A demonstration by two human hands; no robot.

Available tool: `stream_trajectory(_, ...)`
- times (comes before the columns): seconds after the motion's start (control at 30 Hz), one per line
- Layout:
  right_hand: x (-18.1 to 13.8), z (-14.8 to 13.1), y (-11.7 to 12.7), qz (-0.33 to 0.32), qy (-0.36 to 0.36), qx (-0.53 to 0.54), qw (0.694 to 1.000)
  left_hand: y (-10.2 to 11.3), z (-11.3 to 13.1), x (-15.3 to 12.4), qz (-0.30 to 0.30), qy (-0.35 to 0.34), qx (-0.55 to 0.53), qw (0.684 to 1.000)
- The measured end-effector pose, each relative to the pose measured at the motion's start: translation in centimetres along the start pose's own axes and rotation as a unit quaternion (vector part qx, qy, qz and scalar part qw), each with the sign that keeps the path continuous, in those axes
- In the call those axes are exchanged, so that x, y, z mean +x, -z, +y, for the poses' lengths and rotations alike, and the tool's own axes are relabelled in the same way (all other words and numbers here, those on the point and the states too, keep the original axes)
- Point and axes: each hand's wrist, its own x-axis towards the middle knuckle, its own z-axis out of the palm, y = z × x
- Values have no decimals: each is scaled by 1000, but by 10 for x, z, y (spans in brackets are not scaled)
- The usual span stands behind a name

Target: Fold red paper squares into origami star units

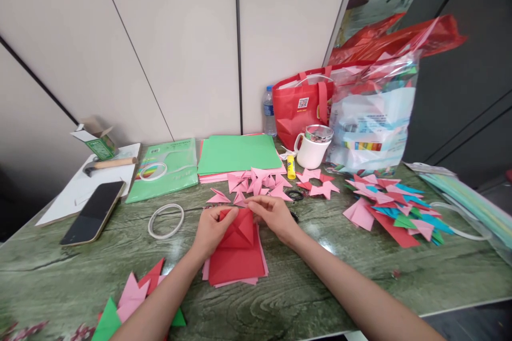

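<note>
A creased red paper square (238, 232) is held up between my two hands, just above a stack of red and pink paper squares (240, 267). My left hand (213, 228) pinches its upper left edge between thumb and fingers. At the upper right corner my right hand (276, 217) is closed on the same paper, its fingertips partly hidden. Crossing fold lines show on the sheet's face. Folded pink paper pieces (260, 182) lie just beyond my hands. Under my left forearm sit more folded pieces (132, 295) in pink, red and green.
At the back stand a white mug (314, 150), a yellow glue stick (291, 168), a red bag (296, 112) and a water bottle (269, 112). Green sheets (240, 154) lie behind the pink pieces. Leftward are a phone (94, 214), a hammer (112, 164) and a white ring (166, 221).
</note>
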Motion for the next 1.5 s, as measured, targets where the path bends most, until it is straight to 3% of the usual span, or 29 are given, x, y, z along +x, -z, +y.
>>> stream_trajectory(0.27, 0, 8, -4, -10, 75, -67, 995, 0, 7, -5, -42, -39, 42, 997)
stream_trajectory(0.53, 1, 1, 0, 2, -13, 40, 999, 0, 7, -3, -4, -19, 18, 1000)
stream_trajectory(0.73, 1, 0, 3, -9, -13, 57, 998, -1, 5, -2, 25, 8, -5, 1000)
stream_trajectory(0.93, 3, 4, 2, 35, 11, 33, 999, -2, 8, -4, -68, 43, -53, 995)
stream_trajectory(1.07, 3, 3, 2, 11, 35, 5, 999, -1, 7, -4, -69, 50, -74, 994)
stream_trajectory(1.2, -1, 3, -2, -13, 96, -65, 993, -1, 8, -4, -77, 13, -45, 996)
stream_trajectory(1.3, -4, 7, -6, -12, 104, -107, 989, -3, 8, -5, -93, -6, -24, 995)
stream_trajectory(1.5, -1, 10, -3, -11, 75, -40, 996, -5, 4, -8, -89, 30, -57, 994)
